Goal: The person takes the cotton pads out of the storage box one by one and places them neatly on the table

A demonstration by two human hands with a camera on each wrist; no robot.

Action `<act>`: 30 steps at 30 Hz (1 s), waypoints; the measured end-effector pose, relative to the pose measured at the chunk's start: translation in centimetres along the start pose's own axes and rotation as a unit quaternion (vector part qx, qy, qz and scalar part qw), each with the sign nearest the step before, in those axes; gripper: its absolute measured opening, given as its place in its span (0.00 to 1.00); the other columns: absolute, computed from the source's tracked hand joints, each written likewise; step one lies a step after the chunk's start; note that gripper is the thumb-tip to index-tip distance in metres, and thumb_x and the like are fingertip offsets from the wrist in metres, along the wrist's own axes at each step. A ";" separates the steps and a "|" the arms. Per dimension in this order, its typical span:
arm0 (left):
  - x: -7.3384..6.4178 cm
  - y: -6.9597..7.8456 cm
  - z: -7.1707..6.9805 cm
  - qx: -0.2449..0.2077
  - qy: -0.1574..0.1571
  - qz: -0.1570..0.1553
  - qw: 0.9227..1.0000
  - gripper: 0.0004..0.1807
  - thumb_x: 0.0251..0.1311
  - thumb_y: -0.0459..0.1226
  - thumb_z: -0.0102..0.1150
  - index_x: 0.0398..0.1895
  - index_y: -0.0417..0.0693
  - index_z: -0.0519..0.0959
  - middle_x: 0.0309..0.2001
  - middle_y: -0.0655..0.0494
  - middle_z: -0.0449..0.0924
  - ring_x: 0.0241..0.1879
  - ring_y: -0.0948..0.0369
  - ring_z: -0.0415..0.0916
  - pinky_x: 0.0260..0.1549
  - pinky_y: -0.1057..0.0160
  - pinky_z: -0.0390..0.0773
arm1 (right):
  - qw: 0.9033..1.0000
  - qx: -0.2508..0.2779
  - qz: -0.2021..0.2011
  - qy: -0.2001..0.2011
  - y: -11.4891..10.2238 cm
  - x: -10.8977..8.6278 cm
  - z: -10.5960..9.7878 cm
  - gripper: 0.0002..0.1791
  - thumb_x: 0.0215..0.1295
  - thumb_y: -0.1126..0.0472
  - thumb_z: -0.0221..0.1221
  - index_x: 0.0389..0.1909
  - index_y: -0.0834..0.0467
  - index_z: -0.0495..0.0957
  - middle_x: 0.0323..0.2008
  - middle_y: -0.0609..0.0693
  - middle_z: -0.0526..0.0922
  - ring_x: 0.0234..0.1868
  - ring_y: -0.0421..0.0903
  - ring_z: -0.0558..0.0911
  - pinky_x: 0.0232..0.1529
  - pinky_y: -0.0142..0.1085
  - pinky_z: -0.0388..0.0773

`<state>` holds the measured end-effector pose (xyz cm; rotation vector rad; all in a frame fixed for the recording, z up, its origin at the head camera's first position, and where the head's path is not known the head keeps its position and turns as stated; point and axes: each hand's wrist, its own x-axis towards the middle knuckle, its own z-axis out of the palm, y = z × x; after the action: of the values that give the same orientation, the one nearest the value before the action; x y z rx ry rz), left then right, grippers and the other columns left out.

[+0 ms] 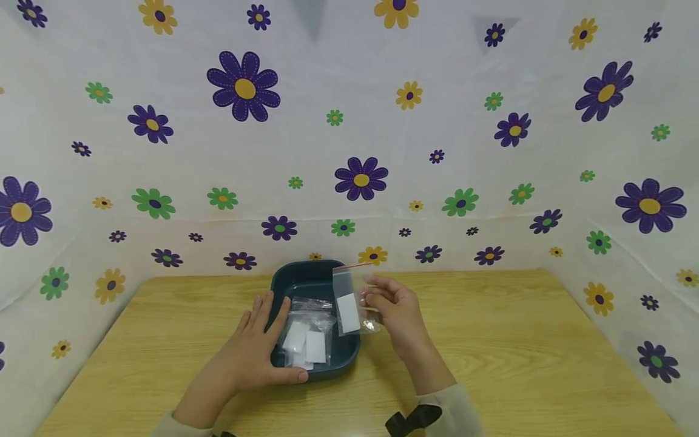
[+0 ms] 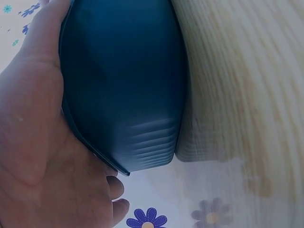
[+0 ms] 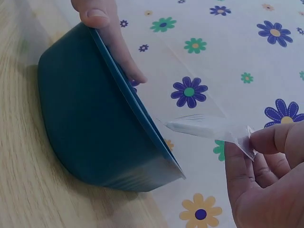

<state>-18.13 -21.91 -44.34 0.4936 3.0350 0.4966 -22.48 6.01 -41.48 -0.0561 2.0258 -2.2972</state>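
A dark teal plastic basin (image 1: 314, 373) stands on the table in front of me, with several clear zip bags (image 1: 306, 343) holding white flat pieces inside it. My left hand (image 1: 251, 352) rests over the basin's left rim, fingers spread and mostly straight, thumb along the near edge. Over the basin's right side, my right hand (image 1: 401, 312) pinches the right edge of another clear zip bag (image 1: 348, 309) between thumb and fingers. This bag has a red line along its top and a white rectangular piece inside. In the right wrist view, the held bag (image 3: 204, 128) appears nearly edge-on beyond the rim.
The wood-grain table (image 1: 508, 352) extends to both sides of the basin. A white cloth with printed flowers (image 1: 306, 139) hangs behind the table and along both sides. A black strap (image 1: 414, 420) sits at my right wrist.
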 end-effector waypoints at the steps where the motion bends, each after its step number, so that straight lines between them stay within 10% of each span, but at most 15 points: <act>1: 0.0 0.0 0.0 0.001 -0.001 0.000 1.000 0.73 0.37 0.81 0.56 0.81 0.50 0.45 0.80 0.37 0.33 0.78 0.36 0.31 0.72 0.34 0.43 | 1.000 0.002 -0.003 0.001 0.0 0.0 -0.1 0.17 0.69 0.67 0.59 0.58 0.58 0.79 0.46 0.56 0.85 0.42 0.46 0.85 0.46 0.37 0.85; 30: 0.0 -0.1 0.2 0.022 0.001 -0.001 1.000 0.72 0.37 0.82 0.53 0.81 0.52 0.44 0.80 0.37 0.32 0.76 0.31 0.31 0.68 0.26 0.43 | 0.998 0.037 0.006 0.040 0.6 1.4 -3.4 0.19 0.69 0.71 0.56 0.60 0.60 0.76 0.46 0.56 0.84 0.44 0.46 0.85 0.46 0.35 0.84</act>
<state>-18.16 -21.92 -44.55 0.4912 3.0541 0.4306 -24.12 9.23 -42.50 0.0549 1.9698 -2.4007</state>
